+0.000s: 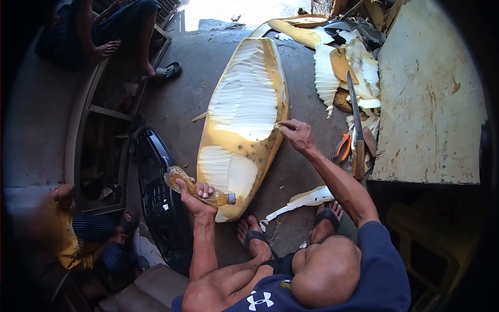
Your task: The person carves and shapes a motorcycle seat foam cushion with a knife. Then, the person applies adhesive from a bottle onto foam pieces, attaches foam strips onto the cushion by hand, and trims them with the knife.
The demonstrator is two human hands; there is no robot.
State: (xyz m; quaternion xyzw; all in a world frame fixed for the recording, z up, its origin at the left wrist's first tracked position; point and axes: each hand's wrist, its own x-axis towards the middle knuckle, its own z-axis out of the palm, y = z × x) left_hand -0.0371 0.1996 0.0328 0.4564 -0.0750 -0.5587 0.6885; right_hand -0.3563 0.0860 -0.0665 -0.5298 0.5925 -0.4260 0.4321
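Observation:
My left hand (196,196) is closed round a clear plastic bottle (223,198) with yellowish-brown contents and a grey cap, tilted with the cap to the right. Beneath it on the floor lies a long piece of seat foam (241,86), its yellow skin cut away in two pale, ridged areas. My right hand (297,136) is at the foam's right edge, fingers pinched together. A small tan bit shows at the fingertips, too small to name. Left of the foam rests a black plastic seat base (156,177).
At right, a long knife (355,109) with a wooden handle and orange-handled pliers (343,145) lie beside a worn wooden board (431,99). Foam scraps (326,73) pile up at the back right; another strip (301,202) lies near my feet. Two other people sit at left.

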